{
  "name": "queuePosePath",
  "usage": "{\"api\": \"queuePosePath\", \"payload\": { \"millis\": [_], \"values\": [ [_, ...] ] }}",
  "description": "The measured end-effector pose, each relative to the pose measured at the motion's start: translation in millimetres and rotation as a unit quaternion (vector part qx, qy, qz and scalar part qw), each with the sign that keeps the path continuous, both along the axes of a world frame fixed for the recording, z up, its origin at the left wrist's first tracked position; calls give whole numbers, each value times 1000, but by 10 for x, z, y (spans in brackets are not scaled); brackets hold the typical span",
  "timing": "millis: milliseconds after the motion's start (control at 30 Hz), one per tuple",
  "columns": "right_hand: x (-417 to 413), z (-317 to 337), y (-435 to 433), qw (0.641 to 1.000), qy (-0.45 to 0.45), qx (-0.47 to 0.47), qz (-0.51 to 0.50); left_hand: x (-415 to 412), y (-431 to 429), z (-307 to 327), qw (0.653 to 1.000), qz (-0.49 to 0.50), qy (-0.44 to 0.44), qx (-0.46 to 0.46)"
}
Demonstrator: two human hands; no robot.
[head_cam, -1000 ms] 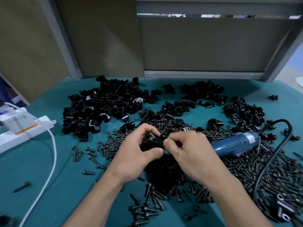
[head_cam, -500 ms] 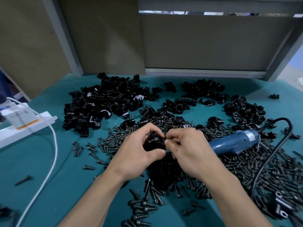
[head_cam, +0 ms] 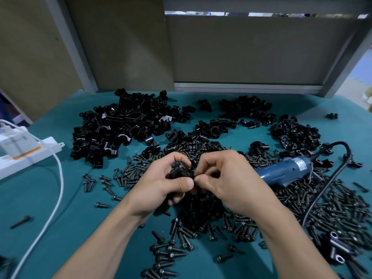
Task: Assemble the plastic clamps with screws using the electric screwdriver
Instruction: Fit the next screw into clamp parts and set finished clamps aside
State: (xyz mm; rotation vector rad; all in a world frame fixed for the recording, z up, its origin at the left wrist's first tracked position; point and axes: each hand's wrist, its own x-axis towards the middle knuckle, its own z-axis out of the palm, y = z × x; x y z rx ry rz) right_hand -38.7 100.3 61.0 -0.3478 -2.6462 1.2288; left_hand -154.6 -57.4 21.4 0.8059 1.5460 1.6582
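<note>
While our left hand (head_cam: 161, 184) grips the plastic clamp (head_cam: 181, 171) mid-desk, right hand (head_cam: 227, 178) fingers pinch at its edge, probably a screw we can't see. We'd start it straight by hand before grabbing the electric screwdriver (head_cam: 285, 171) lying just right.

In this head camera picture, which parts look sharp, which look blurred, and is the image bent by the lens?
Head view: the left hand, right hand and held clamp are fairly sharp; the power strip at the left edge and the screws at the lower right are smeared; the wide lens bows the back frame posts; the light is soft, with weak shadows.
</note>
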Motion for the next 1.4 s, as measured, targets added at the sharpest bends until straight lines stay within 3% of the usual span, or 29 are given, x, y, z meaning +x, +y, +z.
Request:
{"api": "queuePosePath", "payload": {
  "millis": [133, 267, 400, 700, 900, 1033, 1167, 1267, 1400],
  "values": [
    [5, -22, -16, 999, 28, 19, 2, 2, -21, 31, 999, 4, -32, -1],
    [11, -40, 12, 997, 56, -47, 3, 14, -27, 54, 999, 18, -32, 9],
    [-28, -108, -11, 998, 55, -21, -30, -2, -17, 34, 999, 47, -26, 3],
    [-105, -200, -97, 996, 39, 46, -63, -19, -27, 74, 985, 94, 143, 1],
    [-103, -195, -91, 996, 66, 37, -36, 1, -5, 76, 990, 88, 111, 15],
    [-107, -239, -156, 993, 71, 94, -30, 11, -14, 64, 992, 81, 94, 18],
    [-123, -282, -176, 982, 81, 155, -69, 63, -1, 49, 983, 102, 149, 26],
    [-117, -272, -113, 988, 74, 120, -56, 76, -11, 30, 975, 103, 198, 11],
    [-14, -161, 28, 994, 34, 95, 37, 32, -21, 45, 990, 75, 115, -10]
  ]
}}
